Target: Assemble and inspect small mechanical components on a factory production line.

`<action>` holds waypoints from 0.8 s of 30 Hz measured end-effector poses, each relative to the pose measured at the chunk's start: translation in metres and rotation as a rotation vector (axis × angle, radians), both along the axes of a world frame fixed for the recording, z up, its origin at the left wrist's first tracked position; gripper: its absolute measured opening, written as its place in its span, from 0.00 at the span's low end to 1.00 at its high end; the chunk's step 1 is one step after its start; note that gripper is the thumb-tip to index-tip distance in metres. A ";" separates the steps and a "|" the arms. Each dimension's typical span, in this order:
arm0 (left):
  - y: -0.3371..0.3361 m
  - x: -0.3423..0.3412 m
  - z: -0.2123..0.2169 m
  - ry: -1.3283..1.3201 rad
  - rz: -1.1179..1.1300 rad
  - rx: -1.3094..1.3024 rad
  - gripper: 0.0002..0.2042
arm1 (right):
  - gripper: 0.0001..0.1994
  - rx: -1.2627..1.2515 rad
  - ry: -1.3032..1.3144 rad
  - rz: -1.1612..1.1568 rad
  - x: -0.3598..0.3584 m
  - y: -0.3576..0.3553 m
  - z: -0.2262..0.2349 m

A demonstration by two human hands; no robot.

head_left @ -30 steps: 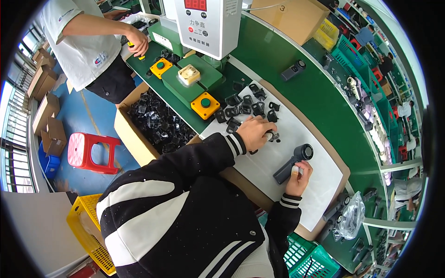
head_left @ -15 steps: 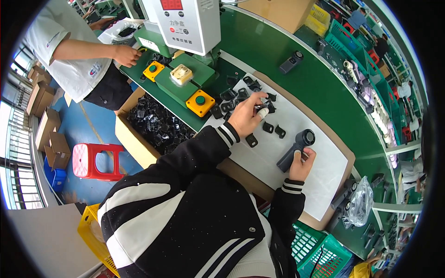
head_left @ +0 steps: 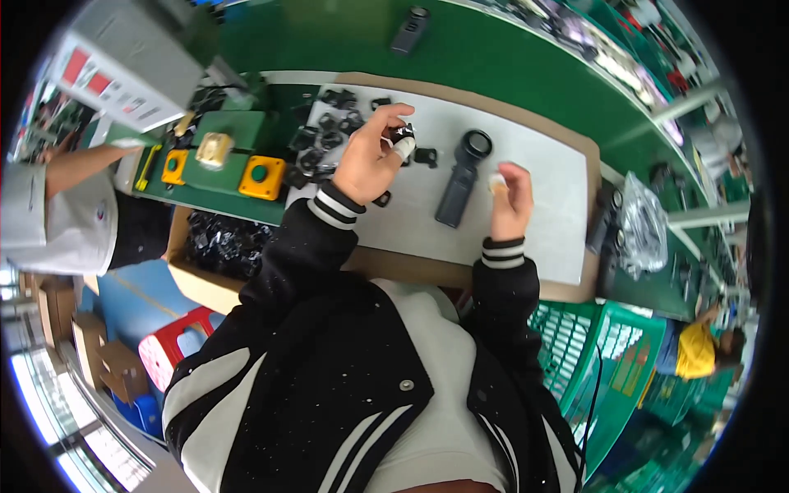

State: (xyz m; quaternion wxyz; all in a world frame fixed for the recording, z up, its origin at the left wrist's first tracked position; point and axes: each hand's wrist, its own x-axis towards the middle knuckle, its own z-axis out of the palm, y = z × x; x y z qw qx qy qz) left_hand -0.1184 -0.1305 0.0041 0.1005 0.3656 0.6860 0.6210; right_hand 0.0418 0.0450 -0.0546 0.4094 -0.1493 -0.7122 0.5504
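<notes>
On a sheet point(head_left: 559, 222) atop the bench point(head_left: 329, 33), a handheld device point(head_left: 458, 193) is being flanked by the left grip point(head_left: 370, 163), where a small part point(head_left: 403, 132) is being held, and the right grip point(head_left: 512, 201). Leftward, loose parts point(head_left: 311, 158) are being bordered by a press point(head_left: 242, 135); before it, more pieces point(head_left: 226, 244) are seemingly being held in a box point(head_left: 197, 283). Rightward, a bag point(head_left: 641, 226) is being seen; behind, another device point(head_left: 410, 31).

One left hand point(head_left: 367, 164) and one right hand point(head_left: 512, 203) carry two white thumb covers point(head_left: 403, 148) point(head_left: 496, 182). Two round-headed handheld devices point(head_left: 459, 185) point(head_left: 411, 31) lie in plain view; those by the one clear plastic bag point(head_left: 643, 228) overlap uncountably. Two yellow push-button boxes point(head_left: 261, 176) point(head_left: 174, 166), one red stool point(head_left: 174, 334); black brackets point(head_left: 426, 157): over ten, exact total unclear.
</notes>
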 end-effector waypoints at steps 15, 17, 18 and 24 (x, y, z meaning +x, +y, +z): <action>0.069 0.021 -0.027 -0.189 -0.494 -0.003 0.21 | 0.08 -0.334 -0.173 0.346 0.002 0.011 0.020; 0.068 0.019 -0.037 -0.205 -0.484 -0.011 0.20 | 0.07 -0.370 -0.194 0.347 0.000 0.008 0.017; 0.067 0.017 -0.043 -0.213 -0.478 -0.016 0.20 | 0.07 -0.389 -0.205 0.349 -0.001 0.007 0.015; 0.065 0.015 -0.048 -0.177 -0.419 -0.038 0.16 | 0.05 -0.244 -0.285 0.247 -0.003 0.002 0.004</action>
